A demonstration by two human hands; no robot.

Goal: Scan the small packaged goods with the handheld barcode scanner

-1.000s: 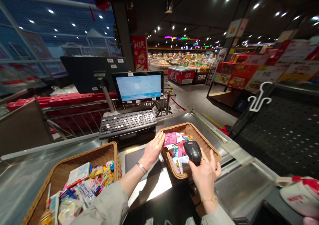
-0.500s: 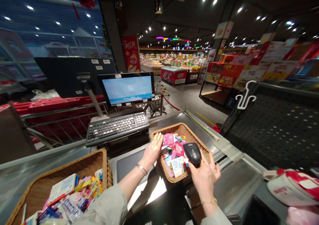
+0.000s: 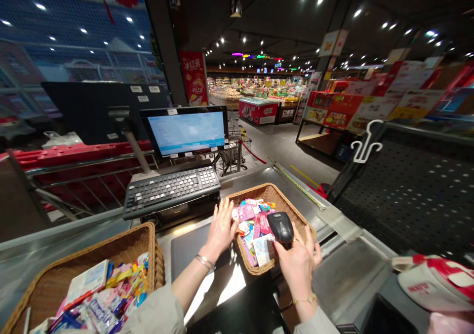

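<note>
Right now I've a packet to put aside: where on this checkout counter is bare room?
Free: the dark flat panel between the left basket and the right basket, below the keyboard, and the steel counter right of the right basket. Crowded: both baskets hold packets; the left hand and right hand, holding the scanner, sit at the right basket.

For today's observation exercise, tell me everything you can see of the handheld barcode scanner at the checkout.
The barcode scanner is a small handheld unit with a black, glossy, plastic-looking shell and a rounded, dome-like head. Its head tilts forward and down over the packets in the right wicker basket. The right hand grips it from below, so its handle is hidden. No cable can be made out. It sits above the basket's near right side, apart from the left hand, which rests at the basket's left rim.
</note>
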